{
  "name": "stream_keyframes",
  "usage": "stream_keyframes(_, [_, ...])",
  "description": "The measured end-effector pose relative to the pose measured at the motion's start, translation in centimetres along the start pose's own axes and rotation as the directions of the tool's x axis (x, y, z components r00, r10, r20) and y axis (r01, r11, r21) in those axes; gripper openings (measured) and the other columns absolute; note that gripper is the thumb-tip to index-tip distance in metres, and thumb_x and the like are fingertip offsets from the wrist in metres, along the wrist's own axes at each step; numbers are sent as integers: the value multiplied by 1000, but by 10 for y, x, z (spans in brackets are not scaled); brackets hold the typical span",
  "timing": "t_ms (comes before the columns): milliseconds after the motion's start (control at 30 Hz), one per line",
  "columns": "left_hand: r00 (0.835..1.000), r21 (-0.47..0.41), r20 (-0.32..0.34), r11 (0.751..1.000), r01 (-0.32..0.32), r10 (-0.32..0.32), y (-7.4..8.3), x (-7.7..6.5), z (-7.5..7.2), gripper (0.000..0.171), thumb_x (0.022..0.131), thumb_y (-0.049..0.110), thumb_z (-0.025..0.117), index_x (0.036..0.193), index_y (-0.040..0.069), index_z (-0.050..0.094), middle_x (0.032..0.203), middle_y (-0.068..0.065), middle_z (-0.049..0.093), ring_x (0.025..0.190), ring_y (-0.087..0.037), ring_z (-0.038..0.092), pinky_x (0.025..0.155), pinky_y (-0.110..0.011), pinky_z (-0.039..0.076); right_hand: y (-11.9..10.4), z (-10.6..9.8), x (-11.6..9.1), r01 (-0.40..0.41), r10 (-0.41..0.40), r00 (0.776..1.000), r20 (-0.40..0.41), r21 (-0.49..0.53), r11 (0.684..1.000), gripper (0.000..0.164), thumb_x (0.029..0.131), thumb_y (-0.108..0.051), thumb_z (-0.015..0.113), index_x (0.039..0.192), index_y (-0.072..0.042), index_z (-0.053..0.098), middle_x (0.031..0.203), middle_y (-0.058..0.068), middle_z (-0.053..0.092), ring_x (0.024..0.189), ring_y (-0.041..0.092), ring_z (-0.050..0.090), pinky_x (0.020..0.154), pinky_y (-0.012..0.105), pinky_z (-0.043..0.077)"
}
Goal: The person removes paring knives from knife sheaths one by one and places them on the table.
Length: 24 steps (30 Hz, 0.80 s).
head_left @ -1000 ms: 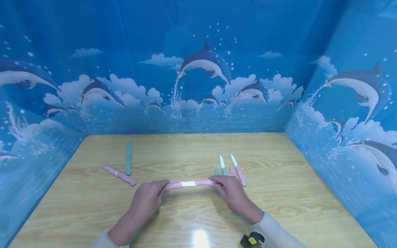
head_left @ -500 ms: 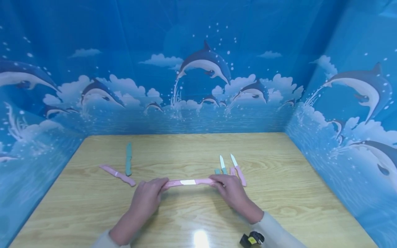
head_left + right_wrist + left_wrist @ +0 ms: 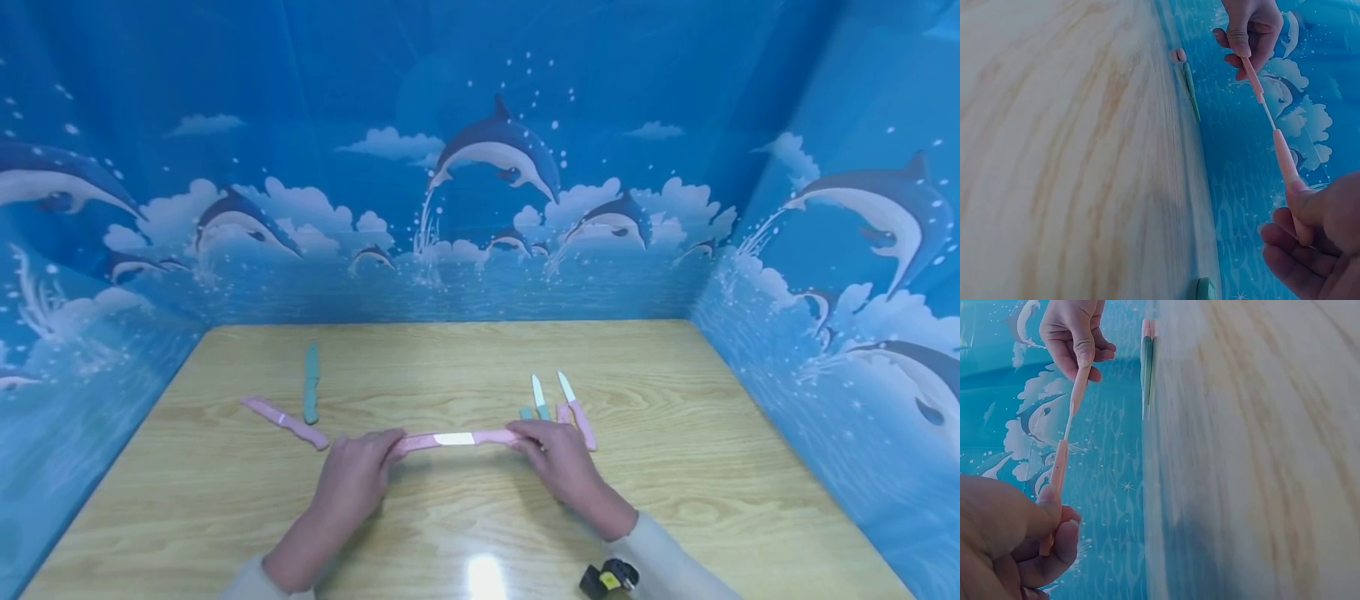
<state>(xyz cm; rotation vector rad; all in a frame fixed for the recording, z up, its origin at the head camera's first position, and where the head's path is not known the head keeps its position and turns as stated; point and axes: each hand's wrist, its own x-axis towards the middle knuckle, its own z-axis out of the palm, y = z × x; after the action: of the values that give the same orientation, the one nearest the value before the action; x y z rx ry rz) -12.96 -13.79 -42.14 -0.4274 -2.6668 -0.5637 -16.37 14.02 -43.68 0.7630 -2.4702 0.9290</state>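
Note:
In the head view a pink-handled knife [image 3: 491, 437] is held level above the table, its white blade [image 3: 454, 439] partly inside a pink sheath [image 3: 420, 442]. My left hand [image 3: 358, 471] pinches the sheath between thumb and fingers. The handle's end is gripped by my right hand [image 3: 558, 462]. Both wrist views show a stretch of bare blade between sheath and handle; the left wrist view has the sheath [image 3: 1058, 465] near, the right wrist view the handle [image 3: 1285, 156].
At left on the wooden table [image 3: 480, 358] lie a sheathed pink knife [image 3: 283, 422] and a sheathed green knife [image 3: 311, 385]. Behind my right hand lie a green-handled knife [image 3: 539, 398], a pink-handled knife [image 3: 577, 412], a green sheath [image 3: 526, 414] and a pink sheath [image 3: 562, 414].
The held knife and sheath have risen slightly, and a little more of the blade seems to show. Both hands keep their grip in nearly the same place.

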Motion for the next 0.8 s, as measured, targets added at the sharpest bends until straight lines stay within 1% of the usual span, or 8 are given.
stream_keyframes(133, [999,-7,-26,1000,-25,25,-1,-1,1,25,75,5,76,99,7,70,90,-11,75,77,-24,69,61,-35,46,1,0,0,15,-15,1000,-7,-1,1000,20,76,-6,77,96,-7,72,88,9,75,72,10,67,65,24,59])
stream_keyframes(200, [999,-10,-26,1000,-26,26,-2,-1,1,25,75,5,76,99,7,70,90,-11,75,77,-25,69,61,-35,46,1,0,-1,17,-17,1000,-8,1,1000,21,76,-6,77,96,-7,72,88,10,75,73,11,68,65,25,59])
stream_keyframes(367, [1000,-24,-3,1000,4,-4,0,-1,0,23,77,7,75,99,6,69,88,-13,75,77,-27,69,66,-43,50,1,-2,-2,4,-4,1000,-4,-5,1000,21,76,-6,77,97,-7,72,89,9,75,73,11,68,65,25,59])
stream_keyframes(633, [1000,-33,9,999,15,-15,1,-2,0,19,78,6,74,97,7,69,86,-12,75,75,-26,69,64,-42,49,1,-3,-3,-5,5,1000,-5,-20,1000,21,76,-7,77,97,-8,72,90,9,75,75,11,68,66,26,59])
stream_keyframes(800, [1000,-35,22,999,22,-21,2,-2,-1,19,78,8,74,96,7,69,85,-11,74,74,-26,68,65,-43,50,0,-4,-3,-13,12,1000,-4,-18,1000,22,76,-6,77,97,-8,72,89,9,75,73,10,67,64,25,59])
